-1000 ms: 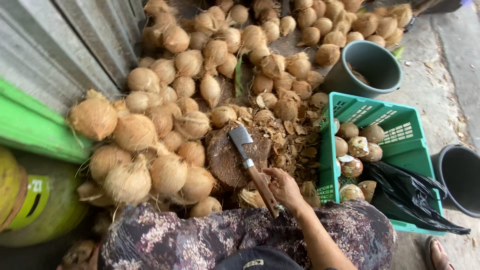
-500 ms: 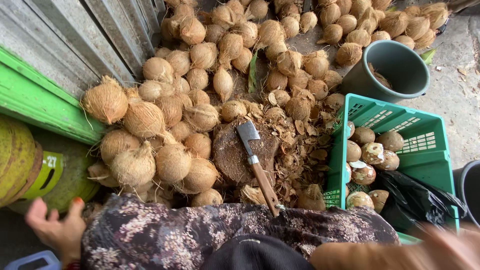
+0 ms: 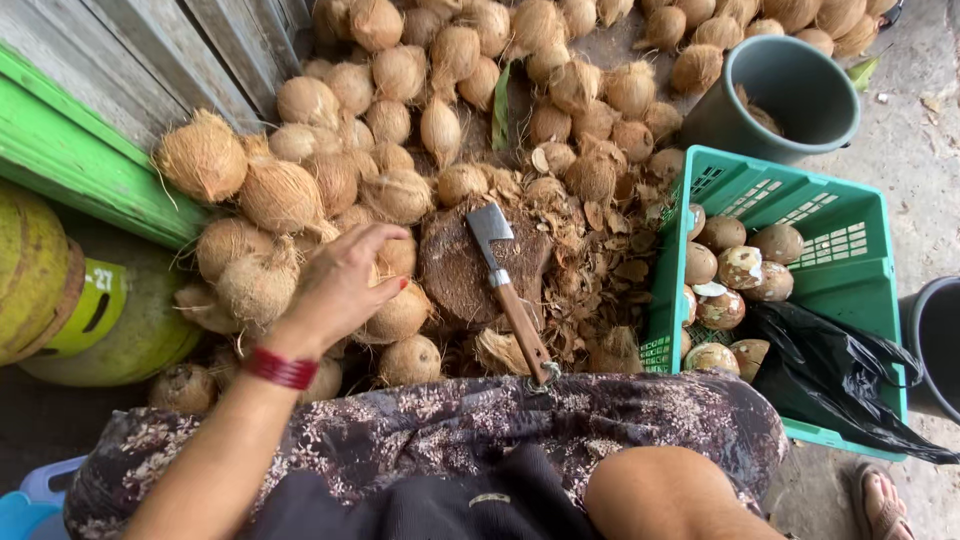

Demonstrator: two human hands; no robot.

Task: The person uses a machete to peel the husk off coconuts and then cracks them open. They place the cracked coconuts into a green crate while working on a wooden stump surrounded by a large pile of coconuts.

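My left hand [image 3: 338, 285], with a red band at the wrist, reaches out with fingers spread over husked brown coconuts [image 3: 280, 195] heaped on the left. Its fingertips are at a coconut [image 3: 398, 315] beside the round wooden chopping stump [image 3: 455, 270]. A cleaver [image 3: 490, 228] with a wooden handle rests with its blade on the stump, and no hand is on it. My right hand is out of the frame; only a bare limb shows at the bottom.
A green plastic crate [image 3: 800, 215] on the right holds several peeled coconuts [image 3: 722, 235] and a black bag [image 3: 830, 370]. A grey bucket [image 3: 790, 90] stands behind it, a dark bucket [image 3: 935, 340] at the right edge. A yellow-green cylinder [image 3: 60, 300] and green beam [image 3: 70, 165] lie left.
My right hand let go of the cleaver handle and left the view. My left hand came up from the lower left and reached onto the coconuts.
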